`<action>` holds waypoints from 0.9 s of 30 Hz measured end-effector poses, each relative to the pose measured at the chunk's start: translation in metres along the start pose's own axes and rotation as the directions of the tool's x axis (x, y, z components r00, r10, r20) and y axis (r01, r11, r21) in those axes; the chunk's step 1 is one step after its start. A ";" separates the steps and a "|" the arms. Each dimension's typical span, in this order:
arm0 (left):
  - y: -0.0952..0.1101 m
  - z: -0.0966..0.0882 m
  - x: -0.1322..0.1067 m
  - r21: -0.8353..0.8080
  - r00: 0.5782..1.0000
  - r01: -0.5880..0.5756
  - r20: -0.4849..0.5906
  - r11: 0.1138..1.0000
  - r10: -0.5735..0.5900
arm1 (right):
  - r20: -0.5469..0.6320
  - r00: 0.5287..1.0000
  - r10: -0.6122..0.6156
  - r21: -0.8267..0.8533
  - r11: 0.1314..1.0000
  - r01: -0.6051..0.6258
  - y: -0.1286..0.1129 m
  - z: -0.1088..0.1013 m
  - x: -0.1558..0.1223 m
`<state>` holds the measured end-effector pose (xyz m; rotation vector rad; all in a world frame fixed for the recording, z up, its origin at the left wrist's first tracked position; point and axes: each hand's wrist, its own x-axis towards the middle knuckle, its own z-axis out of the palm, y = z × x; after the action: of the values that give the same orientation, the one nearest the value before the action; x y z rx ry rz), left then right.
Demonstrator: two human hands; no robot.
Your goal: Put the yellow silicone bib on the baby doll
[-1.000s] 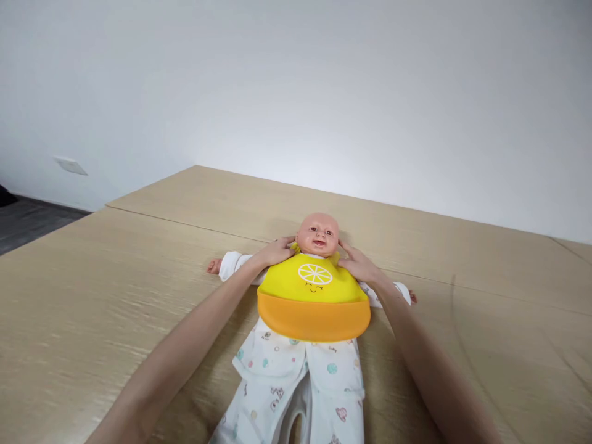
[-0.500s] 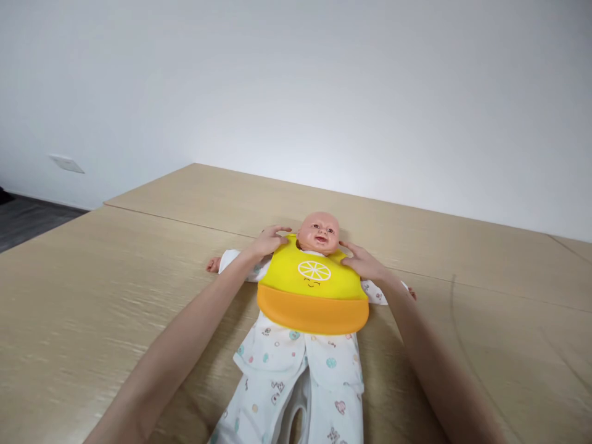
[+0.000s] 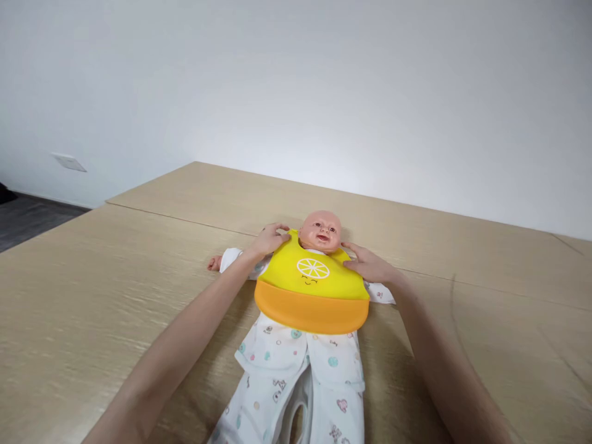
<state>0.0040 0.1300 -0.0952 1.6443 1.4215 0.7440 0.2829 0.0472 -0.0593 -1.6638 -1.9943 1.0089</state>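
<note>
Wall plate (image 3: pixel 68 161): a pale plate low on the white wall, well off to the left of the left hand.
Floor (image 3: pixel 28 216): a dark strip beyond the table's left edge, far from both hands.
Table (image 3: pixel 92 277): pale wood grain, running under both forearms and everything between them, with a seam line passing behind the hands.
Doll's small hand (image 3: pixel 214 263): lies on the table just left of the left hand, poking out of a white sleeve.
Left hand (image 3: pixel 269 239): fingers curled down over the bib's top left corner beside the doll's neck, closed on that strap.
Bib (image 3: pixel 312 277): yellow with a white citrus-slice print and an orange catch pocket along the bottom. It lies on the doll's chest between the two hands, its upper corners under their fingers.
Doll (image 3: pixel 320 229): a bald baby doll flat on its back, its head just beyond and between the two hands and its legs pointing back between the forearms.
Romper (image 3: pixel 300 370): white with small coloured prints, spread between the forearms, nearer the wearer than the hands.
Right hand (image 3: pixel 370 265): fingers laid out fairly flat on the bib's top right edge at the doll's shoulder. I cannot tell whether they pinch it or only rest there.
</note>
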 end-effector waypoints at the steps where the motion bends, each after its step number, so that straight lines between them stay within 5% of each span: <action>1: 0.000 -0.001 0.000 0.021 1.000 0.000 -0.006 1.000 0.001 | 0.026 0.999 0.026 -0.005 1.000 -0.026 0.001 -0.001 -0.001; 7: 0.003 -0.009 -0.002 0.265 0.999 0.023 0.019 0.964 -0.030 | -0.018 0.965 0.260 -0.097 0.961 -0.260 0.008 -0.018 -0.011; 13: 0.008 -0.013 -0.014 0.232 0.998 0.054 0.014 0.971 -0.059 | -0.164 0.958 0.236 -0.246 0.930 -0.271 0.022 -0.026 -0.022; 17: 0.003 -0.033 -0.029 0.233 0.999 -0.053 0.007 0.971 0.053 | -0.230 0.966 0.119 -0.298 0.936 -0.186 0.036 -0.019 -0.039; 24: -0.012 -0.081 -0.053 0.483 0.932 -0.200 0.361 0.853 0.015 | -0.061 0.997 0.037 -0.414 0.908 -0.059 0.064 -0.017 -0.073; 27: -0.009 -0.087 -0.057 0.629 0.932 -0.212 0.361 0.748 -0.040 | -0.076 0.997 0.032 -0.418 0.906 -0.061 0.069 -0.020 -0.072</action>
<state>-0.0853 0.0918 -0.0559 2.2588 1.4231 -0.0685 0.3618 -0.0115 -0.0824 -1.9367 -2.2506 0.5458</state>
